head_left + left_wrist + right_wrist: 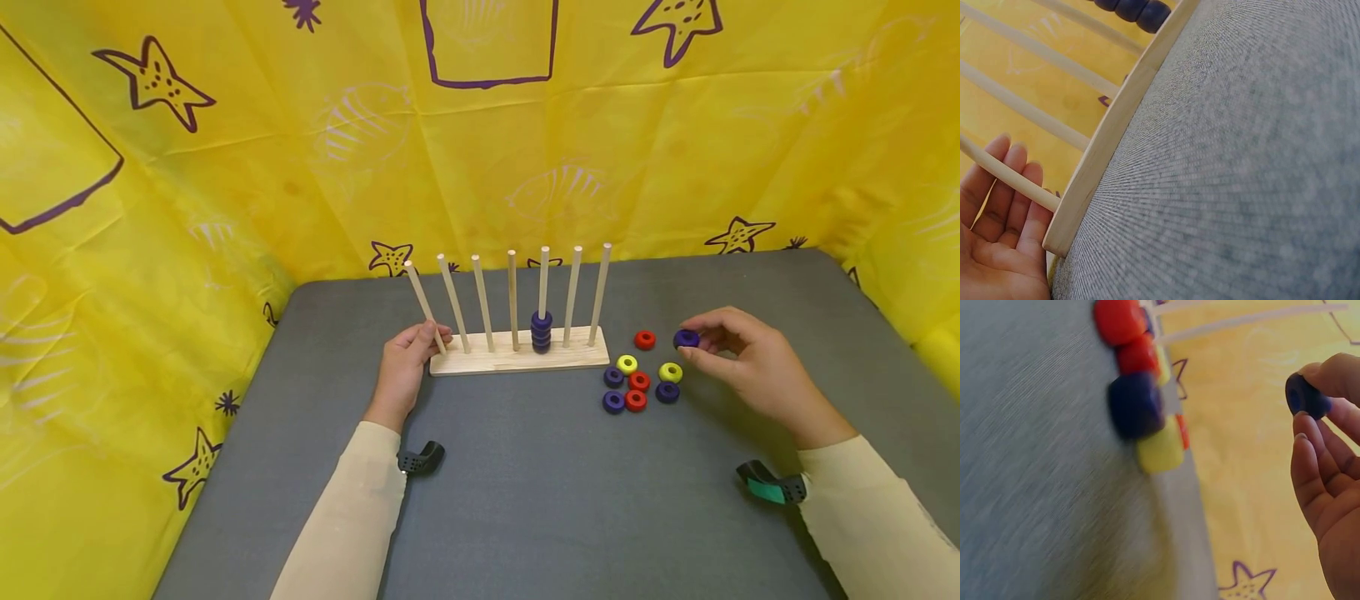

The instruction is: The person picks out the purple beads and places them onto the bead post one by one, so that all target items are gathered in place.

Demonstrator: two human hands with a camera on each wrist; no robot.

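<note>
A wooden peg rack [517, 360] stands on the table with several upright pegs. A stack of dark blue rings [541, 333] sits on one peg right of its middle. My left hand [405, 367] is at the rack's left end, its fairly straight fingers [1007, 203] behind the leftmost peg [1013, 178]; the left wrist view does not show the thumb. Over at the right, my right hand [750, 367] pinches a dark blue ring [1305, 397] between thumb and fingertips, raised above the table in the right wrist view.
Loose rings lie right of the rack: red rings [636, 401], yellow rings [671, 372] and dark blue rings [613, 402]. The grey table [525, 492] meets a yellow patterned cloth [480, 167] behind and at the sides.
</note>
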